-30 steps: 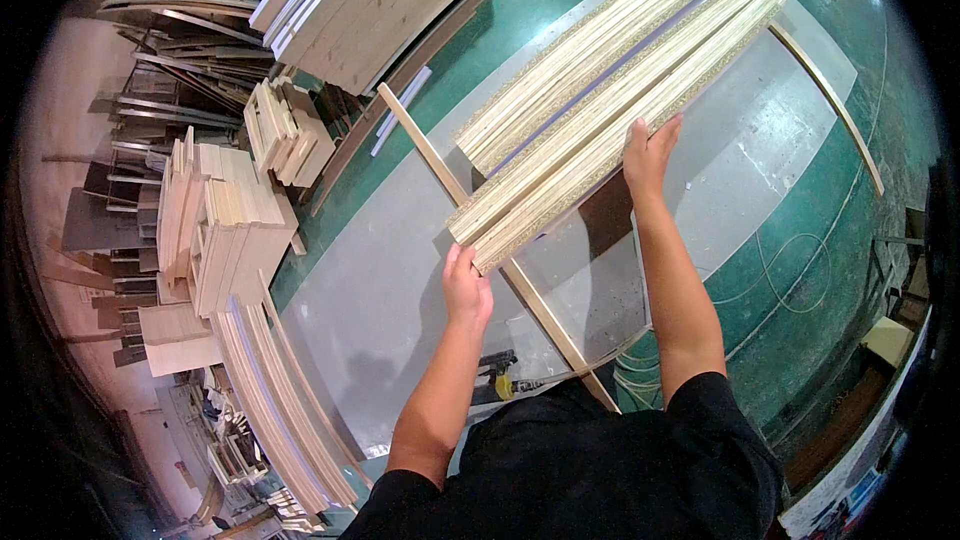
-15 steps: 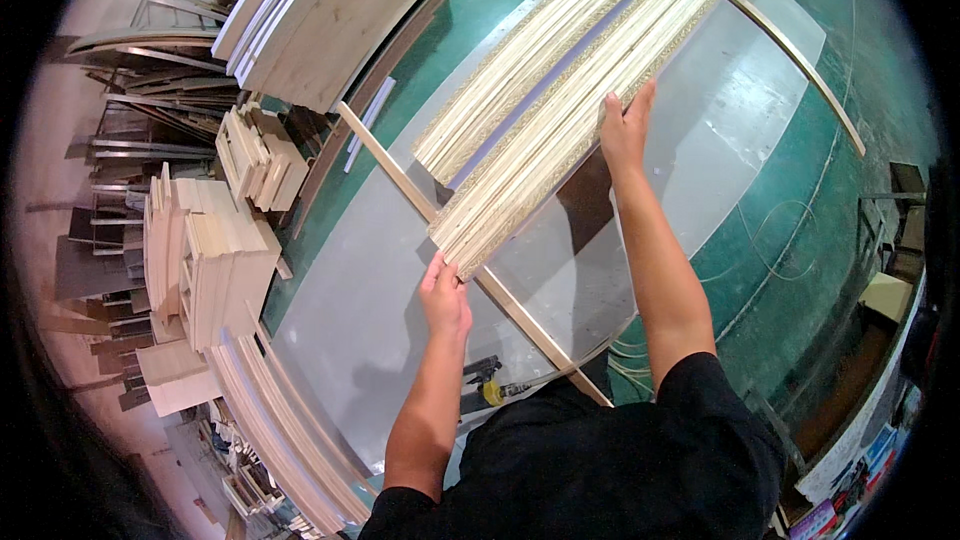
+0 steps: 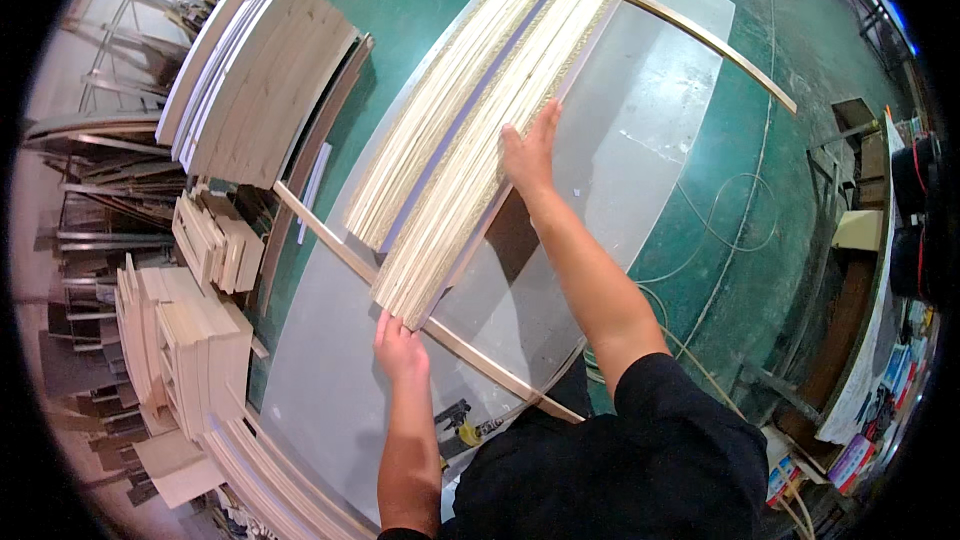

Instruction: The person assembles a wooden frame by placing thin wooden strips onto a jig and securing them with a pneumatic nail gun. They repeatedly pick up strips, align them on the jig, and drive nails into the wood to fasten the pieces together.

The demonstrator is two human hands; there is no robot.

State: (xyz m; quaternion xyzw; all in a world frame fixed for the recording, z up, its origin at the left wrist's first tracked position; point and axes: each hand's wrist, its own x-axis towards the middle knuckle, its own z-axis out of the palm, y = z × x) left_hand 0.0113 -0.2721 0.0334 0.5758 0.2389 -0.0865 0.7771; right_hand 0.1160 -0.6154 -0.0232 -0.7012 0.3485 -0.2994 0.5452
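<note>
Two long bundles of thin pale wood strips lie side by side, slanting away from me: a left bundle (image 3: 425, 130) and a right bundle (image 3: 490, 140). A lavender band (image 3: 465, 120) shows between them. My left hand (image 3: 402, 348) is at the near end of the right bundle, its straight fingers touching the end and the thumb hidden. Against that bundle's right side rests my right hand (image 3: 530, 152), fingers stretched out and thumb apart near the top edge. Below the right bundle runs a lavender board edge (image 3: 462, 265).
A grey sheet (image 3: 320, 360) lies beneath, crossed by a near batten (image 3: 470, 355) and a far batten (image 3: 715, 43). A yellow-and-black air tool (image 3: 465, 430) with a hose sits near my body. Stacked panels (image 3: 270, 80) and wood pieces (image 3: 205, 355) stand at left.
The view has shifted, so the bundles and both hands appear lower and farther left. Both hands stay at the right bundle. More of the lavender board edge shows along its right side.
</note>
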